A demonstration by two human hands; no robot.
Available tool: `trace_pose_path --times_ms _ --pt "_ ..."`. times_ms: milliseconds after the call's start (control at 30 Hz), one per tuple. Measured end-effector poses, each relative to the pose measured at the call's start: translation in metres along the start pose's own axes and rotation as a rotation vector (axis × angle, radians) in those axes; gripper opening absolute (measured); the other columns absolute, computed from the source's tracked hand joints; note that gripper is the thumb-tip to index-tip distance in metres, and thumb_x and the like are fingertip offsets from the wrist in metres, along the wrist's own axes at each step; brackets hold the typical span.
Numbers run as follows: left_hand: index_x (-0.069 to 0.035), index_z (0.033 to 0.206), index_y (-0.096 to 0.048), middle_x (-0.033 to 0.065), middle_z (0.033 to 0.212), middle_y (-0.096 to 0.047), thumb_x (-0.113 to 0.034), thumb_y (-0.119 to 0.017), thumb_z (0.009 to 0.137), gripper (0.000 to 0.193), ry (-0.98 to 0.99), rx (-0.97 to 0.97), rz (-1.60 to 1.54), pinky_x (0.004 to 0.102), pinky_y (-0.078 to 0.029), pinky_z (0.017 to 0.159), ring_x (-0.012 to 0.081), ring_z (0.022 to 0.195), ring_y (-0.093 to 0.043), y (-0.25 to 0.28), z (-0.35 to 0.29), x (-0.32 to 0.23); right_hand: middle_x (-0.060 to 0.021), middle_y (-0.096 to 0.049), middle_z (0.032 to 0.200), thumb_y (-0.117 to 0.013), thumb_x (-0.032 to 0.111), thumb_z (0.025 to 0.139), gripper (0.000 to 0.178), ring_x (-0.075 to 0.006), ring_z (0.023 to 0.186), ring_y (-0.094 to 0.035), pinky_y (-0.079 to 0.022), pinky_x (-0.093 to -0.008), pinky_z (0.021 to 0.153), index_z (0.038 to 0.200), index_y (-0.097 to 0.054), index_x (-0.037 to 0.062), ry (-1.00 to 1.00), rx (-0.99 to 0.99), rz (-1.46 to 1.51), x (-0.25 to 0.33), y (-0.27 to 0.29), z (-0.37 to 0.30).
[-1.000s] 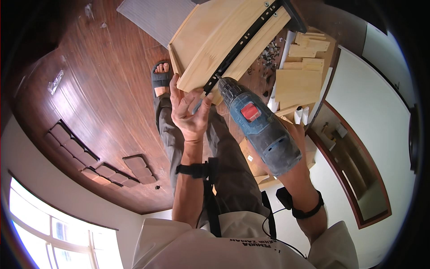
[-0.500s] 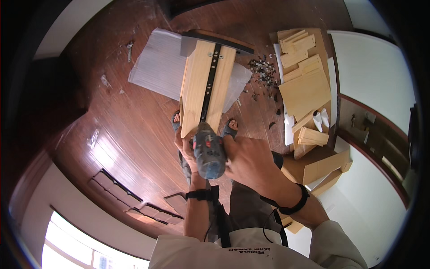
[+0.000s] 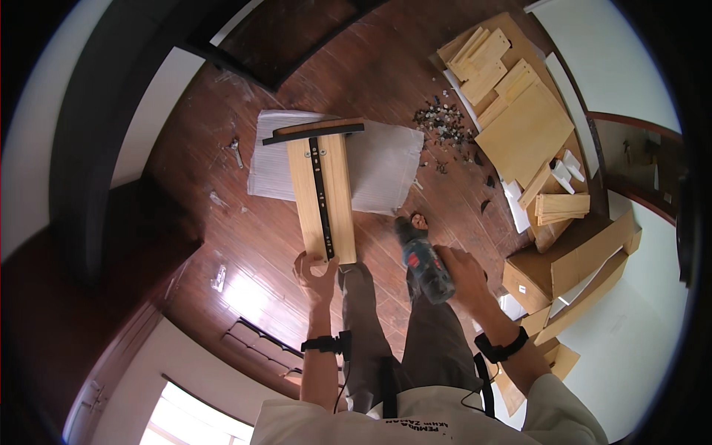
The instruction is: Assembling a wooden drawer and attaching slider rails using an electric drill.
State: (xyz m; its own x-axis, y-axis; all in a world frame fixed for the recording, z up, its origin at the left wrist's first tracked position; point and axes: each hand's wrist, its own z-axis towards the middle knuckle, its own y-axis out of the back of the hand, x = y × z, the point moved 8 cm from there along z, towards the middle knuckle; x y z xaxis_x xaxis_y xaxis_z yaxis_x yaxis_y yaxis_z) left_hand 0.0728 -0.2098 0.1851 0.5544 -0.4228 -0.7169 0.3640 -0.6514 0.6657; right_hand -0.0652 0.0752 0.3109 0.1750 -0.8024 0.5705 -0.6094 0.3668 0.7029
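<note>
A cordless drill (image 3: 428, 268) is gripped in my right hand (image 3: 463, 280), off to the right of the woodwork, its chuck pointing away from me. My left hand (image 3: 314, 276) holds the near end of a pale wooden drawer (image 3: 343, 204), fingers and thumb at either side of the rail's end. Along the drawer's upturned side runs a black slide rail (image 3: 322, 196) with slots and holes. Two round metal fittings sit beside the rail near the far end, where a dark front panel (image 3: 315, 132) crosses. The drawer's underside is hidden.
White foam sheeting (image 3: 386, 170) lies under the drawer's far part. Loose hardware (image 3: 443, 122) is scattered on the wooden floor to its right. Wooden boards (image 3: 526, 137) lie on cardboard beyond, with an open carton (image 3: 530, 278) nearer me. A wrench-like tool (image 3: 236, 152) lies at left.
My right hand has drawn the drill off the rail's near end and away to the right. My left hand still holds the drawer. The whole view has shifted.
</note>
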Motion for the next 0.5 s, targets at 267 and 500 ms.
trace_pose_path --times_ms 267,500 --pt "-0.007 0.129 -0.047 0.0029 0.116 -0.056 -0.043 -0.057 0.095 0.050 0.564 0.256 -0.392 0.0329 -0.043 0.088 0.0148 0.105 -0.053 0.006 0.133 0.009 -0.0158 -0.061 0.102 -0.070 -0.001 0.065 0.059 -0.0361 0.104 -0.057 -0.035 -0.0504 0.098 0.120 -0.051 0.0058 -0.318 -0.056 -0.210 -0.284 -0.145 0.025" --pt "-0.006 0.143 -0.040 0.0055 0.139 -0.050 -0.044 -0.046 0.101 0.057 0.332 0.273 -0.474 0.0368 -0.039 0.108 0.0210 0.125 -0.049 0.009 0.201 -0.014 -0.0108 -0.062 0.109 -0.065 -0.007 0.069 0.057 -0.0320 0.109 -0.056 -0.034 -0.0502 0.100 0.122 -0.051 0.0108 -0.587 -0.106 -0.272 -0.466 -0.275 0.046"
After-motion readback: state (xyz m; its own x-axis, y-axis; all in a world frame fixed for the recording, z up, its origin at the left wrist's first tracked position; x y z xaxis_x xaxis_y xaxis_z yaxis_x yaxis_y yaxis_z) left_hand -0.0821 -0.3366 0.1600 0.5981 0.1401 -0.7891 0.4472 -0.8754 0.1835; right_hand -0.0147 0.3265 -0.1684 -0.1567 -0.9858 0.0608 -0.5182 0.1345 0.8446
